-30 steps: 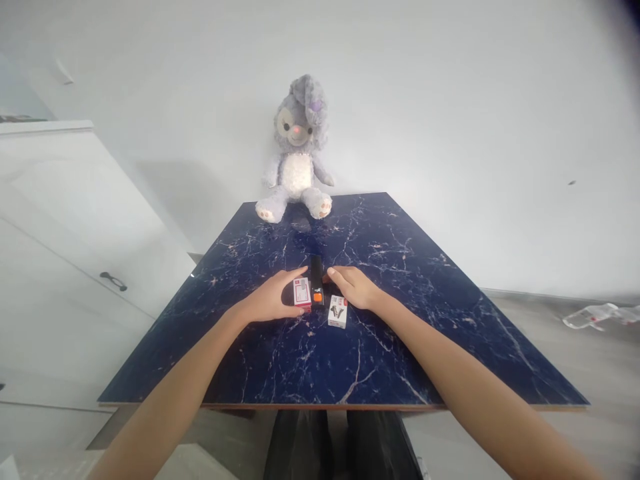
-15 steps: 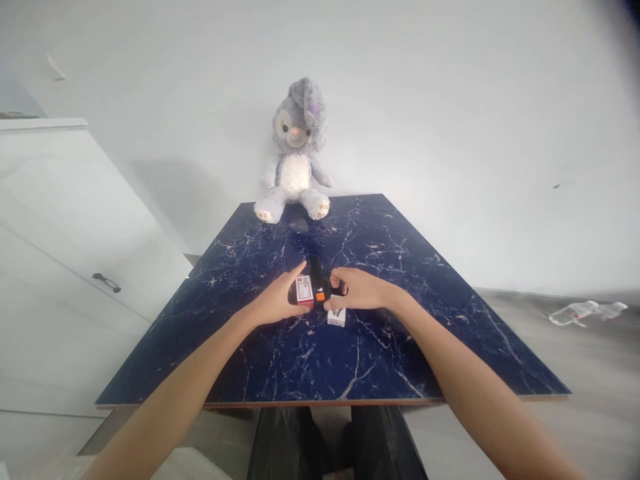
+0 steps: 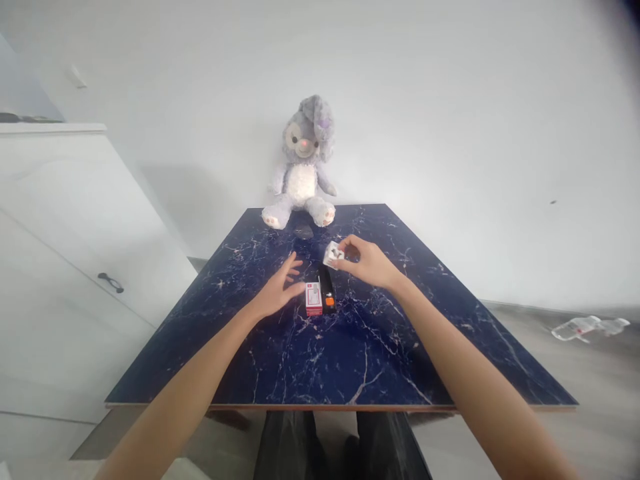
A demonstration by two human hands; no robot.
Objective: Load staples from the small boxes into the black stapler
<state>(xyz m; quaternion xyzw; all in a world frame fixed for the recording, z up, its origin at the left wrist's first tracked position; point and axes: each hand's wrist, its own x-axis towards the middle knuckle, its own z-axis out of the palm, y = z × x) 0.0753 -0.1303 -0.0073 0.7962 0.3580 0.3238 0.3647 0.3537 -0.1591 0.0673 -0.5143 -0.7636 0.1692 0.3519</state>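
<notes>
My right hand (image 3: 367,261) pinches a small white box (image 3: 333,255) with dark print, lifted above the table behind the other boxes. On the dark blue table (image 3: 320,367) stands a red and white box (image 3: 313,299). Touching its right side is a black box (image 3: 328,293) with an orange patch at its near end. Close to the left of the red and white box is my left hand (image 3: 280,287), its fingers spread and nothing in it.
At the table's back edge sits a grey plush toy (image 3: 303,173) against the wall. A white cabinet (image 3: 75,267) with a dark handle is on the left. Clear plastic bottles (image 3: 585,328) lie on the floor at right.
My right hand has picked up the small white box from the right of the black box and carried it away from me. My left hand has let go of the red and white box.
</notes>
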